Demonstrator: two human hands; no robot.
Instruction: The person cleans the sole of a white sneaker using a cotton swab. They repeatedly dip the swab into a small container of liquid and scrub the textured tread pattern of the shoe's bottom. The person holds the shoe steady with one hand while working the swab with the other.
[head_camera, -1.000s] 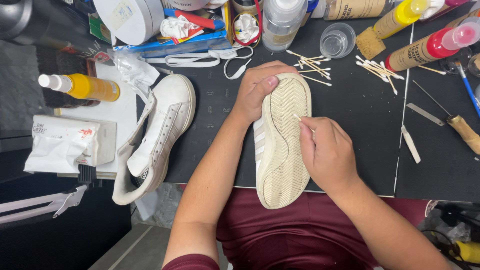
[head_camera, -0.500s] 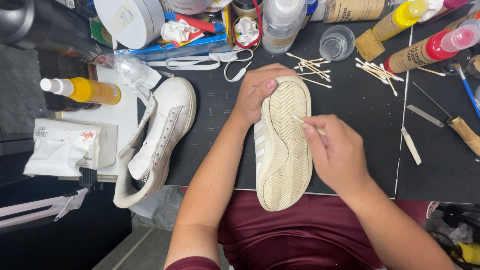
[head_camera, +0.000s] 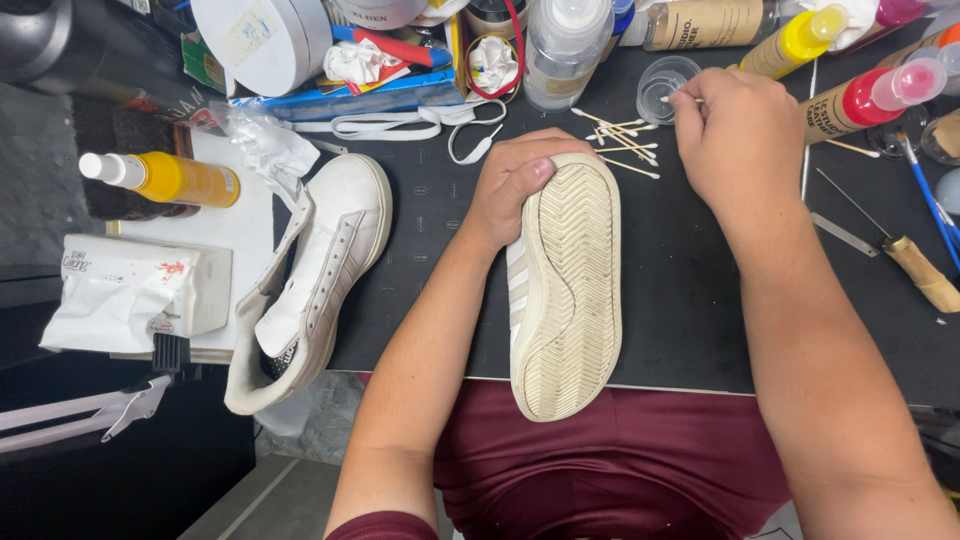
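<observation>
We see the left hand (head_camera: 515, 185) gripping the toe of a white sneaker (head_camera: 565, 290), held sole up over the near edge of the dark worktop (head_camera: 690, 300). The right hand (head_camera: 740, 135) pinches a cotton swab (head_camera: 678, 98) at the rim of a small clear cup (head_camera: 668, 82). The shoe looks light, with a stiff ridged sole and softer sides (the toe seems the surest hold); the swab is thin and would likely bend.

Bench (head_camera: 420, 230): black mat over top, pale seam line toward right edge. Near edge of bench cut straight across lower middle. Grey stone-textured surface (head_camera: 40, 170) beyond left edge. Dark cabinet front (head_camera: 130, 470) below left corner; pale tiled floor (head_camera: 270, 500) beside it. Lighting even, overhead, soft shadows only.
</observation>
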